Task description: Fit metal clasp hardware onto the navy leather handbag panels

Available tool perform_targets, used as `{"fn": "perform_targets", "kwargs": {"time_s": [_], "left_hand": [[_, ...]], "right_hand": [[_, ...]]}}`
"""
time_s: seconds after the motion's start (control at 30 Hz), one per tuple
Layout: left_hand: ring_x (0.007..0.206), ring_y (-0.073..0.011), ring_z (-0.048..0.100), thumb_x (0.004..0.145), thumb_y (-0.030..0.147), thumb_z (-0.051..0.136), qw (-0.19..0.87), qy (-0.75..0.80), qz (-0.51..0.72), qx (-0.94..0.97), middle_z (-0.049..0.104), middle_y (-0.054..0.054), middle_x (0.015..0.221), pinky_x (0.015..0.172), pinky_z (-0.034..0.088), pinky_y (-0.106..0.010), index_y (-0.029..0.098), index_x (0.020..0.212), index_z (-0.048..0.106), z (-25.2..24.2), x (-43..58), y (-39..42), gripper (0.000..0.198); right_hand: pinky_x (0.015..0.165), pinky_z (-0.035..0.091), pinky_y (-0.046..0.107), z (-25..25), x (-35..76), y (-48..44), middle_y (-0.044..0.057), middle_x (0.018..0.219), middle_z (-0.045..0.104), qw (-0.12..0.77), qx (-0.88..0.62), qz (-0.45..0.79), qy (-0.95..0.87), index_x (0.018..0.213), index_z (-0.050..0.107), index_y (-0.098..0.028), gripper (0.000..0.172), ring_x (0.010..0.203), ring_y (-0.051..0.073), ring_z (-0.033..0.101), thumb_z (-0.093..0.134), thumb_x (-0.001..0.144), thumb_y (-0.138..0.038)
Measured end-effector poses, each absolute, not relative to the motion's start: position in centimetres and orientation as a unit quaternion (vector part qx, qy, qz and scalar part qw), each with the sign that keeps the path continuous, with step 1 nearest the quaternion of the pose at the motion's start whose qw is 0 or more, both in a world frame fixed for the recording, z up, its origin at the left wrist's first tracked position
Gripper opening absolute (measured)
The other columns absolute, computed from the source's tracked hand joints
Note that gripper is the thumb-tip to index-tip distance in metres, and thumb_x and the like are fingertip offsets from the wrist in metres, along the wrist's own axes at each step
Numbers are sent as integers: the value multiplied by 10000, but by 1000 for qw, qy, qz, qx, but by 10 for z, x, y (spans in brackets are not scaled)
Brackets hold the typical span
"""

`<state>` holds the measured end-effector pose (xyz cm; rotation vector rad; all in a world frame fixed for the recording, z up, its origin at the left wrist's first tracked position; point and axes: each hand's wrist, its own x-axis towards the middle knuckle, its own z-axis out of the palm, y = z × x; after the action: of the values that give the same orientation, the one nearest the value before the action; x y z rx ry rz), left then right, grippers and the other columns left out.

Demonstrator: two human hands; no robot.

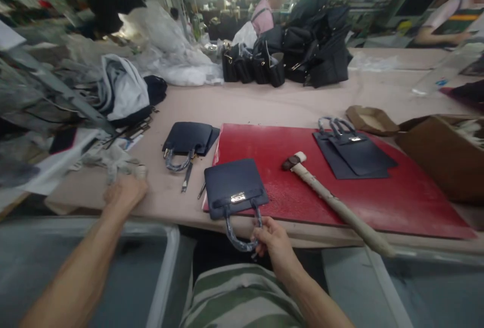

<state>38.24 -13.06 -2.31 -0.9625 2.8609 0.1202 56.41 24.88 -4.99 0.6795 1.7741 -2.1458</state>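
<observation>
A small dark-blue handbag panel (235, 182) with a metal clasp lies on the near edge of the red mat, its plastic-wrapped handle pointing toward me. My right hand (274, 242) pinches that handle on its right side. Off to the left, my left hand (126, 193) is curled at a crumpled whitish cloth or glove (115, 160); what its fingers hold is hidden and blurred. Between the hands lie a second dark-blue bag piece (187, 136), also with a wrapped handle, and a narrow blade-like tool (186, 177).
A hammer (333, 199) rests across the red mat (260, 139), its handle overhanging the front edge. More blue bag pieces (353, 154) lie at right, beside a brown box (442, 156). Black bags (321, 51) and plastic wrap (162, 51) are piled behind. Other people sit farther back.
</observation>
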Motion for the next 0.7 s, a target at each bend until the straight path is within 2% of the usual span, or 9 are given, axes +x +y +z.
{"fn": "perform_targets", "kwargs": {"time_s": [0.1, 0.17, 0.23, 0.37, 0.57, 0.7], "left_hand": [[1126, -394, 618, 994, 531, 232, 47, 962, 15, -268, 647, -293, 1219, 933, 499, -499, -15, 1125, 657, -16, 397, -111, 705], [1139, -370, 617, 989, 438, 291, -17, 978, 5, -208, 646, -250, 1230, 938, 496, -468, 27, 1149, 654, -15, 410, -91, 571], [1093, -328, 641, 965, 387, 355, -52, 988, 34, -139, 679, -183, 1178, 912, 499, -425, 104, 1089, 679, -19, 421, -68, 447], [987, -287, 686, 928, 423, 420, 16, 989, 137, -52, 747, -108, 1042, 828, 490, -375, 194, 929, 718, -34, 426, -20, 376], [965, -334, 705, 851, 424, 491, 91, 987, 130, -33, 765, -156, 951, 738, 446, -385, 194, 861, 714, -41, 404, 8, 321], [959, -350, 704, 815, 397, 534, 130, 983, 126, -22, 767, -176, 938, 732, 431, -387, 192, 815, 705, -40, 389, 5, 267]], "right_hand": [[429, 343, 196, -49, 569, 249, 13, 663, 634, 106, 239, -745, 614, 939, 565, -139, 441, 448, 90, 468, 708, 685, -469], [437, 359, 198, -52, 573, 251, 13, 674, 634, 90, 245, -745, 614, 930, 568, -140, 447, 455, 87, 463, 730, 713, -496], [444, 375, 204, -55, 578, 253, 14, 684, 639, 82, 256, -748, 607, 941, 564, -146, 490, 462, 91, 470, 767, 700, -521], [446, 388, 211, -58, 585, 257, 8, 666, 634, 72, 283, -760, 580, 925, 553, -161, 570, 457, 98, 476, 843, 622, -547], [446, 369, 189, -56, 589, 258, -12, 677, 619, 82, 282, -796, 529, 854, 557, -166, 528, 457, 76, 466, 871, 615, -517], [440, 367, 188, -59, 590, 256, -13, 660, 599, 84, 284, -809, 507, 785, 546, -168, 525, 458, 75, 459, 866, 619, -550]]}}
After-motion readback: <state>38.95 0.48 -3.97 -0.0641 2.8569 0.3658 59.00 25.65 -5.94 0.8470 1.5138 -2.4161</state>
